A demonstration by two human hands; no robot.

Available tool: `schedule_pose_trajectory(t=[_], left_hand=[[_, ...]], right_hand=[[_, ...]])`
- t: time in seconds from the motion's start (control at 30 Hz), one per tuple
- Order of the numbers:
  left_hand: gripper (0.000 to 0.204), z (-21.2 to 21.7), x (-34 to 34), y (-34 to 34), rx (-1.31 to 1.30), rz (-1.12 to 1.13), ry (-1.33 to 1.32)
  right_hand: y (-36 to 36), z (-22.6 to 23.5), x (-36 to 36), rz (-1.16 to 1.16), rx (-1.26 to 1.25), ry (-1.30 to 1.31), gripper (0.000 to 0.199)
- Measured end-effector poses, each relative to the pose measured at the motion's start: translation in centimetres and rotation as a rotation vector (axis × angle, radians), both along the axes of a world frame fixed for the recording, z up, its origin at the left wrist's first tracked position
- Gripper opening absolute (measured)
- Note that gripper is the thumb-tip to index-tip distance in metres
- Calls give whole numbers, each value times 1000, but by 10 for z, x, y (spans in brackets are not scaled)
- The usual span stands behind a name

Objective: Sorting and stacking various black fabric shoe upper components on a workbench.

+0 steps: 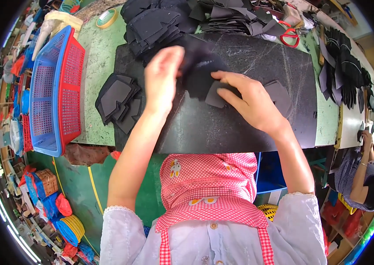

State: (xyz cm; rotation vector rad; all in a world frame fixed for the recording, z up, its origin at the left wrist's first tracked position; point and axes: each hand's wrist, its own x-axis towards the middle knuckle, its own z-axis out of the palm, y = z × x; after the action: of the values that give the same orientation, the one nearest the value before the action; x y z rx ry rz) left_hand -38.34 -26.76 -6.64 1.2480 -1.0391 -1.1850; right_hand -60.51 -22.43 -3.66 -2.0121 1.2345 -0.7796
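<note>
My right hand is closed on a small dark grey cut piece, its thumb and fingertips at the piece's edge. A black fabric piece with a small light print lies against it, between my two hands. My left hand is raised at the left edge of that black piece. Motion smears its fingers, so its grip is unclear. Both hands are over a black work board. A stack of dark grey cut pieces sits on the board's left, and more grey pieces lie right of my right hand.
Large piles of black pieces stand at the board's far edge. Red-handled scissors and a tape roll lie on the green table. Blue and red baskets stand at left. Black strips lie right, near another person.
</note>
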Motion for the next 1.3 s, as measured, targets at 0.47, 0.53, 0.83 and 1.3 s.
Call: schedule_pose_trajectory(t=[0.47,0.53,0.83,1.3], left_hand=[[17,19,16,93,25,-448,-355],[16,28,27,90,172,-456,-260],[22,16,48,89,386,-559,-397],[50,22,31,88,-253,-521,-1143]], right_hand=[[25,9,9,45,467,-214,16],[26,14,2,-23,644,-195,14],[34,-1,12,-125,777,-69,17],[58,-11,28,-199,-129,360,39]])
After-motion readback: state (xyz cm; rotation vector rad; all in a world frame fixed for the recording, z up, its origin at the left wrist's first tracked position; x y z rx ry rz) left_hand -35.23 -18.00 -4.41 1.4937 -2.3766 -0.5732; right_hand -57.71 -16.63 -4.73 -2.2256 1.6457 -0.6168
